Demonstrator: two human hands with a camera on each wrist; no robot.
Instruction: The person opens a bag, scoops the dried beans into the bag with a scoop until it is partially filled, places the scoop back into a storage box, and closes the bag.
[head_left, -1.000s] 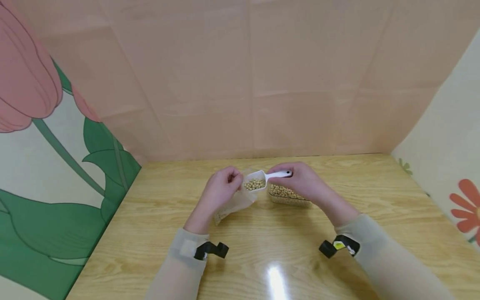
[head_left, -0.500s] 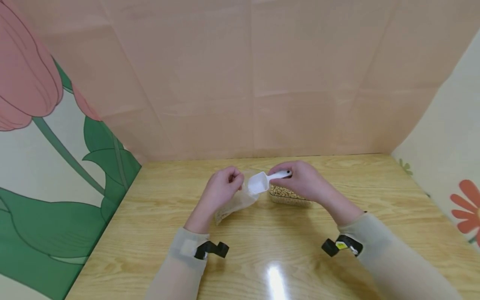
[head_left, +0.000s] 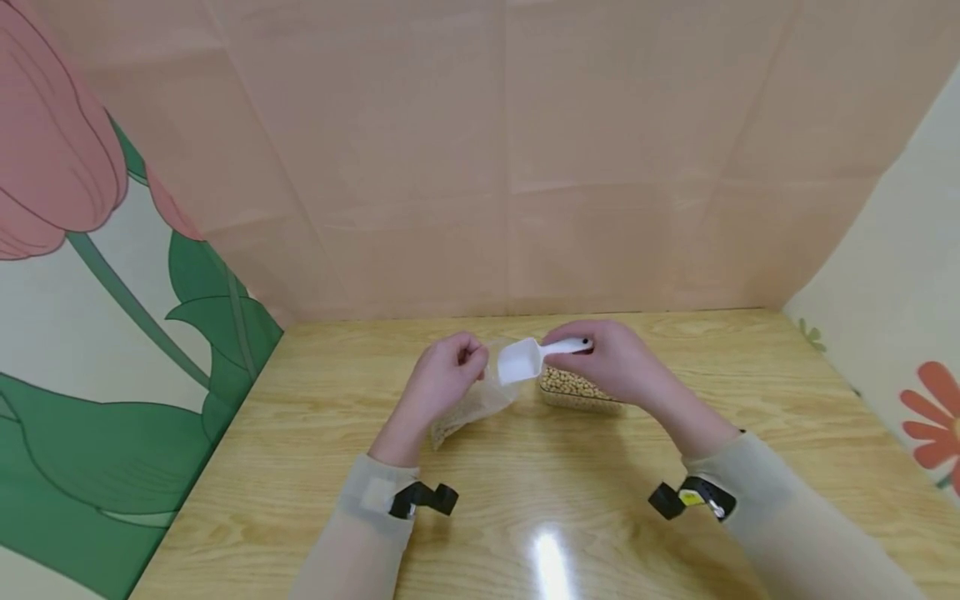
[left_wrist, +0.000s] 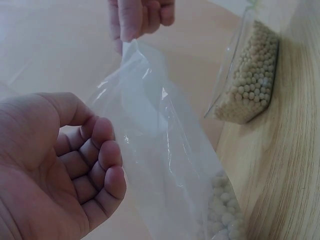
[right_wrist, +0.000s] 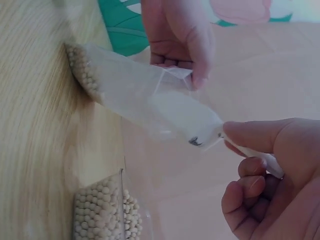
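"Beans [left_wrist: 222, 212]: how far along are we?"
"Partway, we judge: some lie low in the bag [head_left: 476, 402], many remain in the box [head_left: 579, 403] right of it."
"Our hands?"
"Our left hand [head_left: 447, 371], curled, pinches the bag's edge; our right hand [head_left: 606, 358] pinches the scoop [head_left: 519, 362] at its mouth, no beans showing."
"Counts?"
"One bag, scoop, box; beans uncountable."

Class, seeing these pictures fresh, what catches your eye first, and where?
Probably the big pink tulip at the head view's upper left. Near the middle, the right hand holds a white scoop at the mouth of a bag that the left hand pinches; a tub of beans stands to the bag's right.
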